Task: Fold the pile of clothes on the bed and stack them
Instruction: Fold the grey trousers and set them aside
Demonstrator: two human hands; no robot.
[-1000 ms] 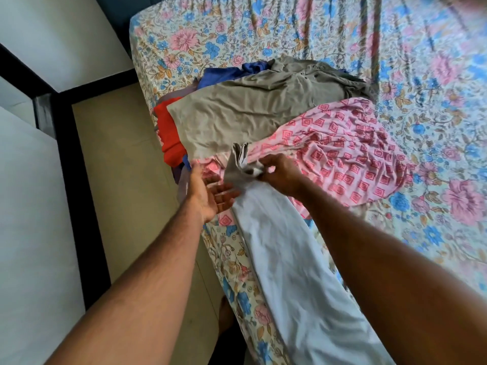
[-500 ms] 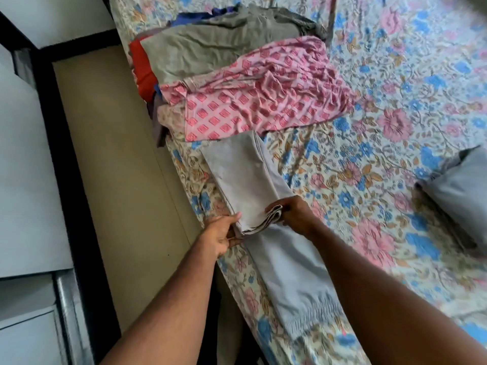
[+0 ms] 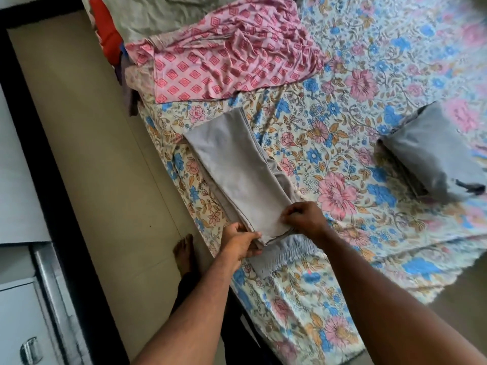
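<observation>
Grey trousers lie on the bed, long axis running away from you; your left hand grips the near folded corner, your right hand pinches the other, folded garment well right.

Beige floor running beside the bed, black border strip edging it, grey metal cabinet with handle sitting lower left, bare foot standing on floor
</observation>
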